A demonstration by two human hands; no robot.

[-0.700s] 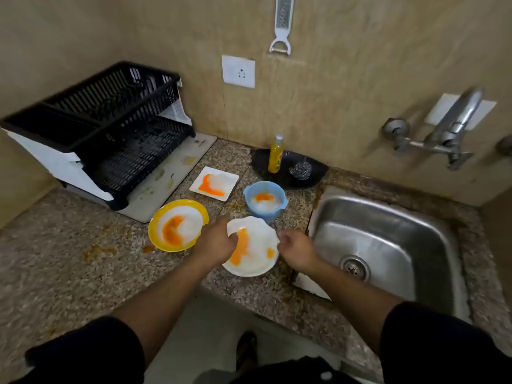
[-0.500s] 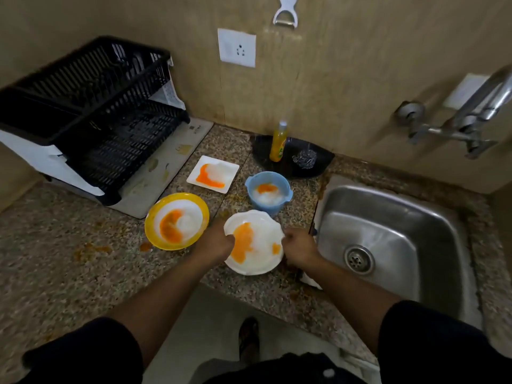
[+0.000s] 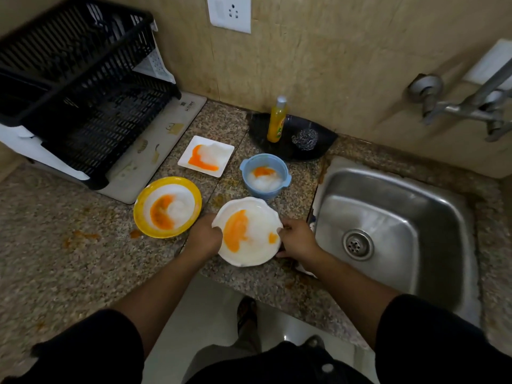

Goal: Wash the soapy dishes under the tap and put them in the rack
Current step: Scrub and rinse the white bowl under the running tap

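Both hands, left hand (image 3: 204, 237) and right hand (image 3: 297, 239), fingers clamped on opposite rims of the white plate (image 3: 248, 231) at desk (image 3: 55, 259) edge: lift level so suds stay, swing right to sink (image 3: 388, 206) under tap (image 3: 471, 106), clearing blue bowl (image 3: 264, 176) just behind, yellow bowl (image 3: 167, 206) left.

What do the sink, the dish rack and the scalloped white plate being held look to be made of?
Sink: brushed stainless steel, going by its grey metallic sheen and soft reflections. Dish rack: black moulded plastic, with a matte lattice grid. White plate: glossy and opaque, either ceramic or melamine; the look leaves that open.
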